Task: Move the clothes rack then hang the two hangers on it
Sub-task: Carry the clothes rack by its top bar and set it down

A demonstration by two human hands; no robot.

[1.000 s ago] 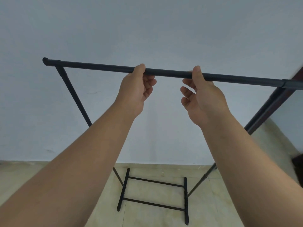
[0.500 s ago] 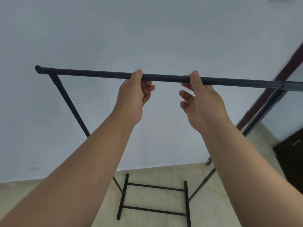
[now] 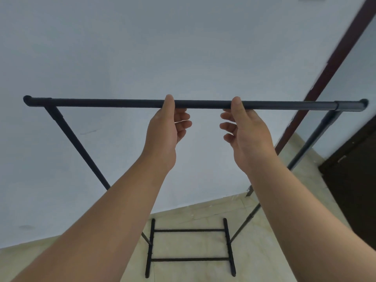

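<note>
A black metal clothes rack (image 3: 101,103) stands before a pale wall, its top bar running level across the view. My left hand (image 3: 164,129) grips the bar left of its middle, thumb over the near side and fingers curled behind. My right hand (image 3: 246,129) grips the bar just right of the middle in the same way. The rack's two slanted legs run down to a black base frame (image 3: 189,230) on the floor. No hangers are in view.
A pale wall (image 3: 142,47) is close behind the rack. A dark red door frame (image 3: 333,64) rises at the right, with a dark door or cabinet (image 3: 354,180) beside it. The floor (image 3: 189,245) is beige tile.
The bar has gone from slanted to level in the view, and its right end has come into sight. The wall-floor line now tilts. Both hands keep their grip on the bar.
</note>
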